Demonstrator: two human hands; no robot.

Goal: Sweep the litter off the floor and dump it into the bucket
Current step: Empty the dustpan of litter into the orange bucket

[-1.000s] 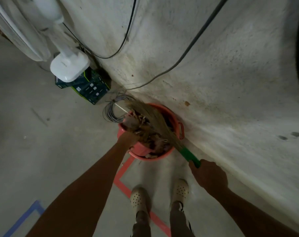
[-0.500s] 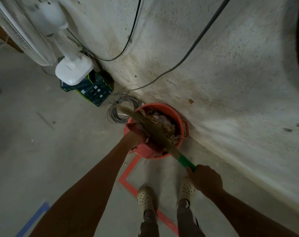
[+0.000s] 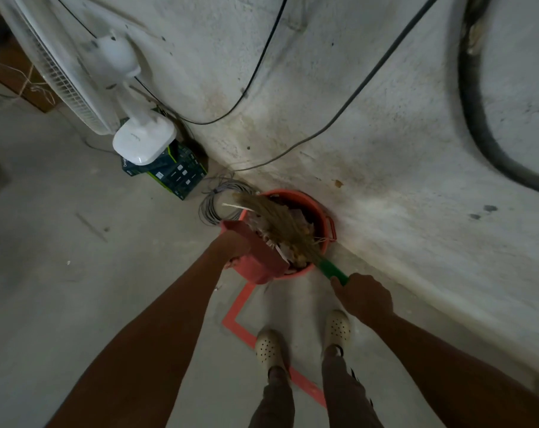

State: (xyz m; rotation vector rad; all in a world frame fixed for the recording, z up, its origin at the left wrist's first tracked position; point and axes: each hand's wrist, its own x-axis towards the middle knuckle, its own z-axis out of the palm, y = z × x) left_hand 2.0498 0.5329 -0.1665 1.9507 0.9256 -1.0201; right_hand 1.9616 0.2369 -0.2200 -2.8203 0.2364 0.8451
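Dim, grainy (edges fisheye-warped).

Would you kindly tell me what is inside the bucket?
The bucket holds a pile of litter, paper scraps among it, with the broom lying across the top. The dustpan and broom cover part of the pile; the bucket's bottom is hidden.

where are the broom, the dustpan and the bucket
broom (image 3: 332, 269), head view, on its green handle
dustpan (image 3: 258, 255), head view, on its red body
bucket (image 3: 323, 242), head view, on its right outer wall
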